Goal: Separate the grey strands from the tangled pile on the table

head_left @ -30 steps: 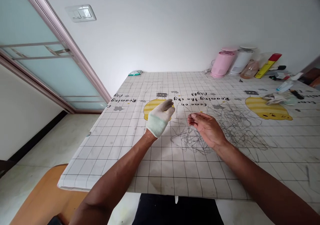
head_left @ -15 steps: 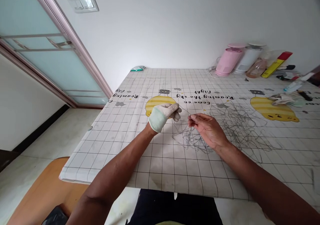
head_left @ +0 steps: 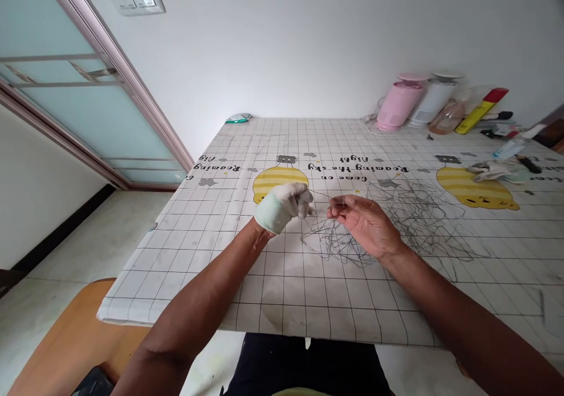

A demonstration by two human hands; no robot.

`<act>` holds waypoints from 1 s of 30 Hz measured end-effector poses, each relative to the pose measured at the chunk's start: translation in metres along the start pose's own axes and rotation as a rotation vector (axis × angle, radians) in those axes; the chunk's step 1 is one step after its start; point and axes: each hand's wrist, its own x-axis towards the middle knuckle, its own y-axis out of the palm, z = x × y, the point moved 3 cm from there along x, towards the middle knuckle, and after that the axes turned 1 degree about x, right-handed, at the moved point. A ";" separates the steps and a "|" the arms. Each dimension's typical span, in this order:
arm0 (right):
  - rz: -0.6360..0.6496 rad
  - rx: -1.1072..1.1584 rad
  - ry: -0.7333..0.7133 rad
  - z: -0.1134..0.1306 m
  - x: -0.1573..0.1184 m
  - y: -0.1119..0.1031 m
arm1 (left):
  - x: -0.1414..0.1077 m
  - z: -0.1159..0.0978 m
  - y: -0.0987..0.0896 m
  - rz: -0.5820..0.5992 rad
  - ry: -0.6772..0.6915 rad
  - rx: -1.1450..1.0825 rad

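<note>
A table (head_left: 282, 319) is covered by a white, black-gridded cloth (head_left: 211, 225) printed with yellow striped figures (head_left: 478, 190), on which a tangle of thin dark grey strands (head_left: 414, 212) is spread right of centre. Along the far edge, a green-and-white packet (head_left: 238, 118) is placed at the left corner, and a pink cylindrical appliance (head_left: 399, 105), a white cylindrical appliance (head_left: 432, 102), a clear, pinkish bottle (head_left: 447, 117) and a red-topped yellow container (head_left: 478, 114) are ranged toward the right. Nearer, a crumpled off-white and pale green fabric glove (head_left: 496, 171) is laid partly over a printed figure.
</note>
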 end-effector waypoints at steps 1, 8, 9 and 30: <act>0.018 0.022 0.005 0.000 0.000 0.001 | -0.001 -0.002 0.001 -0.016 0.004 -0.008; 0.057 0.026 0.009 -0.002 -0.004 0.005 | -0.001 -0.009 0.004 -0.002 0.022 -0.028; 0.066 0.015 -0.005 -0.001 -0.005 0.006 | -0.001 -0.008 0.004 0.009 0.024 -0.037; 0.359 -0.080 0.526 -0.012 -0.005 -0.014 | 0.002 -0.009 -0.045 0.297 -0.217 0.438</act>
